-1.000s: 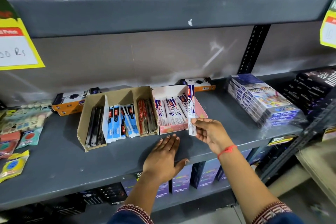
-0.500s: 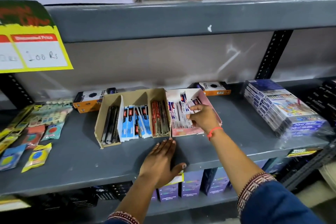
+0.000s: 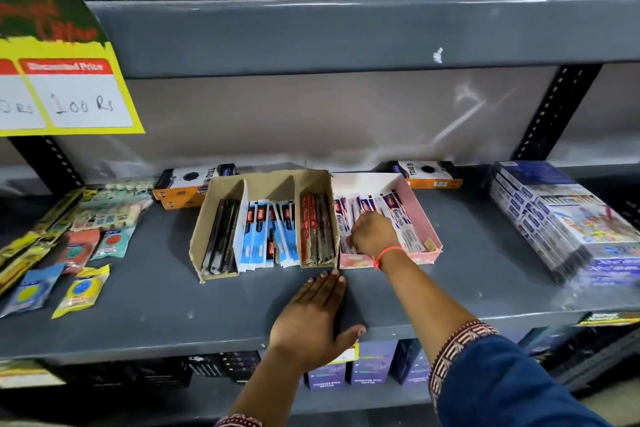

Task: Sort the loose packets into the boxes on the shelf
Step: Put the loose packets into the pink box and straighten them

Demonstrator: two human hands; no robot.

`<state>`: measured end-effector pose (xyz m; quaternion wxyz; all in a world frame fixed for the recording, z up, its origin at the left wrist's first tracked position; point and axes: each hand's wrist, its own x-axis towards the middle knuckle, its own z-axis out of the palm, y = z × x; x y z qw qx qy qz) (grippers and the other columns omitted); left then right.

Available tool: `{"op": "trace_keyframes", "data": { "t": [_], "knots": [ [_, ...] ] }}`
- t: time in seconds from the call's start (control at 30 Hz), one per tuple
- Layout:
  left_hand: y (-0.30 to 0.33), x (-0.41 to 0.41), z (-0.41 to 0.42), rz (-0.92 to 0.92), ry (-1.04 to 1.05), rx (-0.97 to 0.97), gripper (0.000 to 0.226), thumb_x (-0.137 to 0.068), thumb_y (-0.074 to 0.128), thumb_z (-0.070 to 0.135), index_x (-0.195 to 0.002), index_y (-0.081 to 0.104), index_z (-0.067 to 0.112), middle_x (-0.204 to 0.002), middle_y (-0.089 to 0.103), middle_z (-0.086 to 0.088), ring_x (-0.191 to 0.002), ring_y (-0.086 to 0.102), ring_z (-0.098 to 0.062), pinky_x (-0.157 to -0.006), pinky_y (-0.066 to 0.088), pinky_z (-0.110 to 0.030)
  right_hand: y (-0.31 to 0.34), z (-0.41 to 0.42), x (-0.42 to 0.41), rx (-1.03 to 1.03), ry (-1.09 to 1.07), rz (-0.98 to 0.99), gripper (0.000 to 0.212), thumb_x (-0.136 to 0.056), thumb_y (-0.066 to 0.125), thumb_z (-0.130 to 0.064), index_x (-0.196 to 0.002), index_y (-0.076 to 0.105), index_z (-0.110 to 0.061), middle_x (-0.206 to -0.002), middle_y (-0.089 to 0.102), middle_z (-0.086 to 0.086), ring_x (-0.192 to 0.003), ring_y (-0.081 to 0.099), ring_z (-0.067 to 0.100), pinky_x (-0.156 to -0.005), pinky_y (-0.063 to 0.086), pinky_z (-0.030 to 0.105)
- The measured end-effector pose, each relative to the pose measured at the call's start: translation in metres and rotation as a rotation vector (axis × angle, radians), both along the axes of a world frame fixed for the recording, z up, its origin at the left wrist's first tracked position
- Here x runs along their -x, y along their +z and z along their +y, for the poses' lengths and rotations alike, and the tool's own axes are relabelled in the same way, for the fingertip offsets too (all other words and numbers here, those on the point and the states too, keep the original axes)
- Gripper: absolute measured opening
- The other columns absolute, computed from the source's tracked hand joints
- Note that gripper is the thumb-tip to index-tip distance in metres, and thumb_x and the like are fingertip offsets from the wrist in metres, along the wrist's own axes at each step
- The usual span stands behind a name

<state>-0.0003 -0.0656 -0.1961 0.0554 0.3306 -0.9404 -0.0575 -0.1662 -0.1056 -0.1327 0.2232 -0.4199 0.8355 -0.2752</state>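
the right hand (image 3: 373, 232) is curled down on the white packets (image 3: 398, 218) inside the pink box (image 3: 427, 229), next to the brown box (image 3: 214, 218), while the left hand (image 3: 313, 319) lies flat with fingers spread out on the grey shelf (image 3: 156, 305).

Packets (image 3: 391, 215) in box (image 3: 427, 218) — right of divided box (image 3: 207, 218)

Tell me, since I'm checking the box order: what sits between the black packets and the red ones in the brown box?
In the head view, blue-and-white packets stand in the middle of the brown box, between the black packets and red packets.
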Motion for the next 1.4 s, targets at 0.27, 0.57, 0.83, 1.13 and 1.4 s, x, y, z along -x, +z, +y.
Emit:
{"op": "trace_keyframes", "data": {
  "t": [0.27, 0.57, 0.83, 1.13, 1.4],
  "knots": [
    [0.001, 0.000, 0.001, 0.020, 0.002, 0.013, 0.098, -0.073, 0.001, 0.079, -0.148, 0.010, 0.015, -0.157, 0.009, -0.001, -0.142, 0.004, -0.013, -0.103, -0.017, -0.018, -0.002, 0.004, -0.001, -0.046, 0.021, 0.041, 0.029, -0.084, 0.051, 0.001, -0.106, 0.069, 0.002, -0.113, 0.069, 0.020, -0.106, 0.065, 0.032, -0.084, 0.051, 0.027],
    [0.004, 0.001, 0.002, 0.023, 0.013, -0.014, 0.106, -0.066, -0.008, 0.081, -0.148, 0.009, 0.015, -0.157, 0.009, -0.001, -0.142, 0.003, -0.013, -0.104, -0.015, -0.019, 0.005, 0.011, 0.000, -0.152, 0.022, 0.162, 0.031, -0.090, 0.045, -0.002, -0.118, 0.055, 0.001, -0.124, 0.061, 0.019, -0.114, 0.059, 0.035, -0.091, 0.049, 0.035],
    [0.007, 0.000, 0.002, 0.001, 0.010, -0.020, 0.100, -0.068, -0.004, 0.074, -0.148, 0.004, 0.016, -0.157, 0.004, -0.001, -0.142, -0.001, -0.012, -0.104, -0.016, -0.020, 0.009, 0.003, 0.001, -0.168, -0.015, 0.093, 0.034, -0.088, 0.047, 0.000, -0.121, 0.054, 0.004, -0.127, 0.060, 0.022, -0.118, 0.058, 0.036, -0.095, 0.048, 0.037],
    [0.007, 0.000, 0.002, -0.001, 0.004, -0.027, 0.099, -0.068, -0.002, 0.074, -0.148, 0.004, 0.016, -0.157, 0.003, -0.001, -0.142, -0.001, -0.013, -0.101, -0.019, -0.019, 0.008, 0.002, -0.002, -0.169, -0.047, 0.051, 0.036, -0.087, 0.048, -0.004, -0.122, 0.052, 0.003, -0.126, 0.060, 0.021, -0.116, 0.058, 0.036, -0.093, 0.049, 0.037],
    [0.008, 0.000, 0.002, -0.014, 0.004, -0.027, 0.095, -0.073, 0.004, 0.073, -0.148, 0.004, 0.015, -0.157, 0.003, -0.001, -0.142, -0.002, -0.013, -0.098, -0.024, -0.018, 0.010, 0.002, 0.005, -0.134, -0.073, 0.064, 0.029, -0.090, 0.045, 0.001, -0.116, 0.056, 0.006, -0.120, 0.064, 0.022, -0.111, 0.062, 0.035, -0.090, 0.051, 0.037]
  ]
}}
